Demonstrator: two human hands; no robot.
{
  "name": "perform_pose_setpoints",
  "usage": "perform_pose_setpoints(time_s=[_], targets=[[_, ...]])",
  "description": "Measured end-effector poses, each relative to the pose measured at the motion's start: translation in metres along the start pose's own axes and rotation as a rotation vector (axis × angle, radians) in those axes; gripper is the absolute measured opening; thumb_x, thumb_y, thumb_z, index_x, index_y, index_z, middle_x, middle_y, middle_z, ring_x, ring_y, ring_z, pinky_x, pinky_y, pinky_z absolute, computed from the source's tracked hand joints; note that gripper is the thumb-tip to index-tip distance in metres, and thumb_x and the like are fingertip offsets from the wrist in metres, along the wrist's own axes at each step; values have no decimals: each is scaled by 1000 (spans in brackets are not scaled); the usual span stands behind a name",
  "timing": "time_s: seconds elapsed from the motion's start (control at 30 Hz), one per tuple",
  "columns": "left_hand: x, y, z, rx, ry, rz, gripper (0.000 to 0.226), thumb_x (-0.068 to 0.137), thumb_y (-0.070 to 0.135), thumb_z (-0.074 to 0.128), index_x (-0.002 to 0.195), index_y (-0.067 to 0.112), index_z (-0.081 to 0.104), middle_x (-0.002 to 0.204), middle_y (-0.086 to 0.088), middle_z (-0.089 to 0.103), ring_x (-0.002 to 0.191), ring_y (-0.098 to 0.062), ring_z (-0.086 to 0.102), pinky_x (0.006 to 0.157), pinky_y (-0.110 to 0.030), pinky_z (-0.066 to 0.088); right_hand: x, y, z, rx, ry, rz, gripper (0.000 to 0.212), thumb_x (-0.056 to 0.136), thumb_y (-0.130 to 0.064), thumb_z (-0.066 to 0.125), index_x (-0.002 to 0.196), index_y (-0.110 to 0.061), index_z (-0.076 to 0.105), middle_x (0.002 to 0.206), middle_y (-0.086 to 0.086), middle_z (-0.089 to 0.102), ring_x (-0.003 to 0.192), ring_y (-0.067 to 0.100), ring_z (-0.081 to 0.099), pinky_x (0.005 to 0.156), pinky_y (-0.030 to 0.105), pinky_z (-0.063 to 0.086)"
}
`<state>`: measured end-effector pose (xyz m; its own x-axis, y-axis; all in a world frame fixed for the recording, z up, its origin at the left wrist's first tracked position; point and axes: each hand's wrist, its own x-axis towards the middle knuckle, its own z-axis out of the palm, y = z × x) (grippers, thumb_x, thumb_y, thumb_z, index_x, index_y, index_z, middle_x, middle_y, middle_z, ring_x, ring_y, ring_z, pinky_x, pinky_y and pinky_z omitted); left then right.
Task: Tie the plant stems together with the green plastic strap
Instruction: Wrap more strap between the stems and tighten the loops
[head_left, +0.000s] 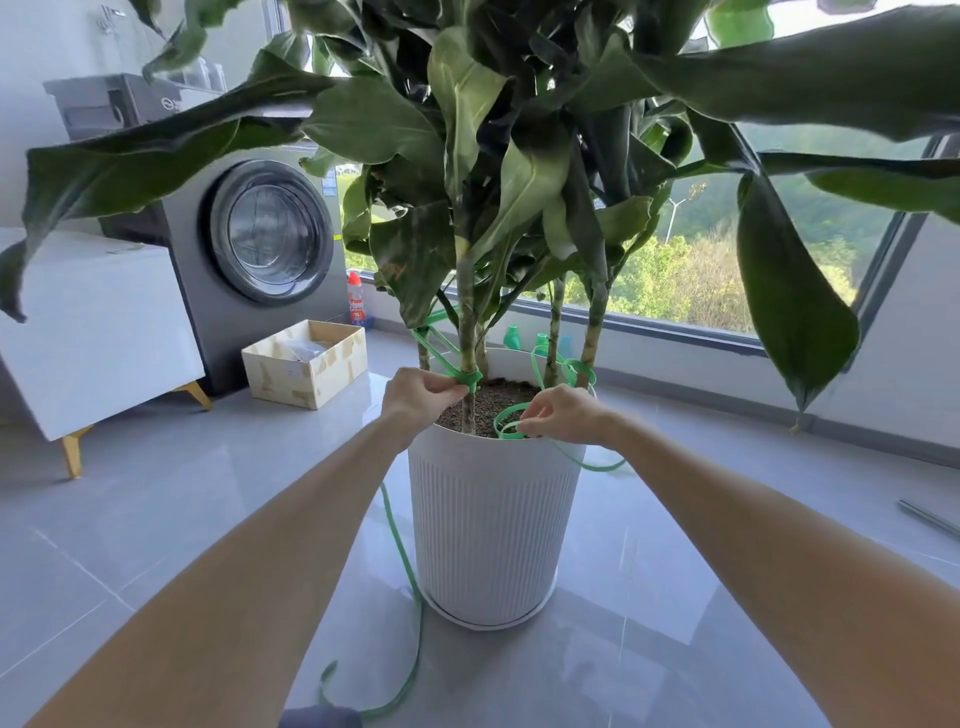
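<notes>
Head view. A person is working at a white ribbed pot (488, 519) holding a large leafy plant. The strap (409, 569) is running from the left stem (423, 356), just above the pot's rim, across to the front stem (466, 332), where it is bunching into a wrap. The left hand (415, 392) is hovering over the pot's left rim, its fingers curled and pinching the strap at that wrap. The right hand (563, 415) is hanging over the pot's right rim, fingertips pressed together and pinching a slack loop lying just above the soil (498, 402). Further strap is looping round the right stem (592, 332) at the pot's far right, and a free tail is trailing down the pot's left side onto the floor in front of it. A box (306, 364) and a washer (260, 234) are standing well left of the pot.

Judged step: the tie is partly made, with the wrap being held while slack is being gathered. The next move probably calls for keeping the wrap pinned, drawing the loop taut so the stems are pulled together, then knotting. Pulling too hard could be bending the stems.
</notes>
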<state>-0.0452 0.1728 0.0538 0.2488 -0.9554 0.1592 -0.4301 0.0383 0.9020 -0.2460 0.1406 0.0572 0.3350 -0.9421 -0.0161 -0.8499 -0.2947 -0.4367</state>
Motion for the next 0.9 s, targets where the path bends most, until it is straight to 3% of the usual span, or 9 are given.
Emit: perform_pose_setpoints(time_s=[0.1,0.23,0.37,0.43,0.5,0.63,0.73,0.83,0.9], targets=[[2,-1,3,-63,-2,-31,29,78,24,76,103,11,73,102,-4,72,98,-17,59,95,-34,49,-1,7,2,-15,-47,-53,23,83,-28,71,101,-13,74,102,4,71,86,11,57,69,17,43],[5,-3,4,-110,-33,-57,29,79,22,75,105,10,72,102,-4,72,98,-15,59,97,-39,48,3,12,0,-99,23,-55,23,80,-33,73,96,-16,77,97,4,71,96,18,54,72,23,41],[5,-3,3,-113,-41,-57,29,79,21,75,105,9,72,100,-4,71,99,-16,59,98,-40,48,4,11,-16,11,59,33,18,88,-28,66,95,-16,76,82,-1,67,62,8,50,51,19,36],[5,-2,3,-110,-34,-63,28,78,21,75,104,10,72,101,-4,72,103,-19,60,97,-41,48,5,14,-24,175,192,96,17,89,-23,64,96,-11,74,71,-2,64,46,3,49,44,15,36],[5,-3,4,-116,-30,-68,28,78,22,76,103,10,73,102,-5,72,103,-20,60,97,-41,49,3,12,-31,501,284,161,20,88,-18,65,100,-2,71,71,3,67,41,0,56,40,11,42],[5,-2,4,-127,-27,-83,29,78,22,76,104,9,73,101,-6,72,95,-16,59,97,-40,49,-1,1,-42,1089,162,177,41,86,-22,67,123,-5,59,102,8,70,72,13,71,60,18,58],[4,-1,5,-127,-14,-89,30,78,22,76,104,8,72,100,-7,72,92,-16,58,96,-39,49,-2,-2,-41,901,224,130,38,90,-14,62,126,-2,57,117,13,65,82,17,68,63,18,58],[3,0,6,-118,-1,-90,29,78,22,75,104,8,72,101,-7,72,94,-18,58,95,-40,50,-4,5,-35,664,500,147,18,93,-9,58,104,1,67,87,11,69,64,18,66,61,27,60],[3,0,7,-114,5,-89,29,79,22,75,104,8,72,102,-7,72,96,-19,58,95,-39,49,-1,15,-33,499,647,211,15,91,-10,57,95,1,66,81,10,67,68,22,64,68,37,58]])
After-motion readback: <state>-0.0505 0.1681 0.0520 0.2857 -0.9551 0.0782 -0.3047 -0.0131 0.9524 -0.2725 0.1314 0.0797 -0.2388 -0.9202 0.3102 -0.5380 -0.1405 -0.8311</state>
